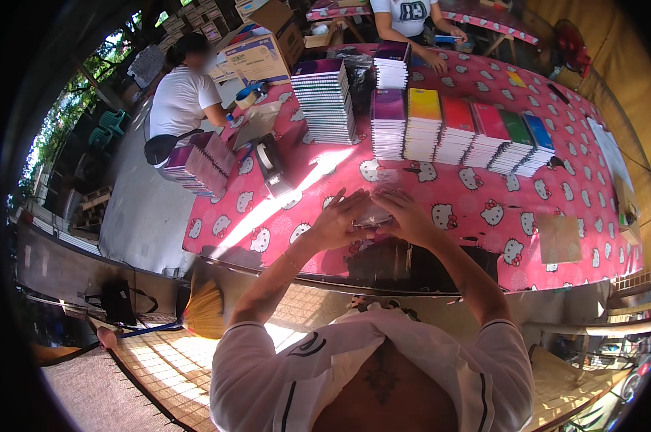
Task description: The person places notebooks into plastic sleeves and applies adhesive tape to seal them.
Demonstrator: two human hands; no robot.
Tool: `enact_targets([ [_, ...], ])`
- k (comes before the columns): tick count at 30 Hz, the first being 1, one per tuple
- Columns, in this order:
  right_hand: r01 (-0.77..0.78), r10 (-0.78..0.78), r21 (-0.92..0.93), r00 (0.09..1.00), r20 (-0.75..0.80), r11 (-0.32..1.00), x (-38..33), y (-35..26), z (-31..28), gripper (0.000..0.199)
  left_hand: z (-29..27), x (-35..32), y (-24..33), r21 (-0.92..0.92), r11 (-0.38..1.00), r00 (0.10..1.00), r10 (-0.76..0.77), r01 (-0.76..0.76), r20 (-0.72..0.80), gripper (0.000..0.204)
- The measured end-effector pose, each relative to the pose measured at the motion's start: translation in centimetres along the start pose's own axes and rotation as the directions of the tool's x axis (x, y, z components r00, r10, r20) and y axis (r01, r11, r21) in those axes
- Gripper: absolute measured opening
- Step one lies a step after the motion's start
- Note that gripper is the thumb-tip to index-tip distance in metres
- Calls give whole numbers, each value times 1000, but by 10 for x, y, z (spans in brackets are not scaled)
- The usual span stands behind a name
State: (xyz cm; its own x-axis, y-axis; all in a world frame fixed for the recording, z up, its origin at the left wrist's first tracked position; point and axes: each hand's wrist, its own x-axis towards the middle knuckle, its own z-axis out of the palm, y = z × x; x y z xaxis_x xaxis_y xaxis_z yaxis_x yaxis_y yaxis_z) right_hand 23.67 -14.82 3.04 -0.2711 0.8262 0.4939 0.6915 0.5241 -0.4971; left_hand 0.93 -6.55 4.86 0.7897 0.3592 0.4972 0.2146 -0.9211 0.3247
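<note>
Near the front edge of the pink table my left hand (337,220) and my right hand (409,218) face each other, fingertips close together. Between them lies a shiny, see-through plastic piece (373,216); both hands curve around its sides, and its exact kind cannot be made out. Beyond my hands stand stacks of spiral notebooks: purple (389,126), yellow (422,124), red (455,129), pink (487,135), green (514,140) and blue (536,144). A black tape dispenser (270,165) sits to the left of my left hand.
A tall notebook stack (322,101) stands further back, with black plastic (359,75) beside it. More notebooks (199,165) are at the left edge, by a seated person (185,93). Another person (412,21) works across the table. A brown sheet (560,240) lies at right; a broom (204,309) is below left.
</note>
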Motion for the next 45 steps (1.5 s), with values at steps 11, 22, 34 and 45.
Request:
enact_targets([
  [11,-83,85,60,996,-31,995,12,-7,7,26,-6,18,-7,-261,891,927,-338,371,163,26],
  [22,-150,152,28,986,-65,988,12,-9,11,27,-37,30,26,-159,981,960,-147,111,-238,19],
  [34,-158,117,-311,983,-144,937,31,-21,17,37,4,20,-9,98,914,916,-400,395,42,39],
  [45,-522,585,624,802,125,582,17,20,48,33,-17,-86,-191,149,281,298,-617,948,-729,41],
])
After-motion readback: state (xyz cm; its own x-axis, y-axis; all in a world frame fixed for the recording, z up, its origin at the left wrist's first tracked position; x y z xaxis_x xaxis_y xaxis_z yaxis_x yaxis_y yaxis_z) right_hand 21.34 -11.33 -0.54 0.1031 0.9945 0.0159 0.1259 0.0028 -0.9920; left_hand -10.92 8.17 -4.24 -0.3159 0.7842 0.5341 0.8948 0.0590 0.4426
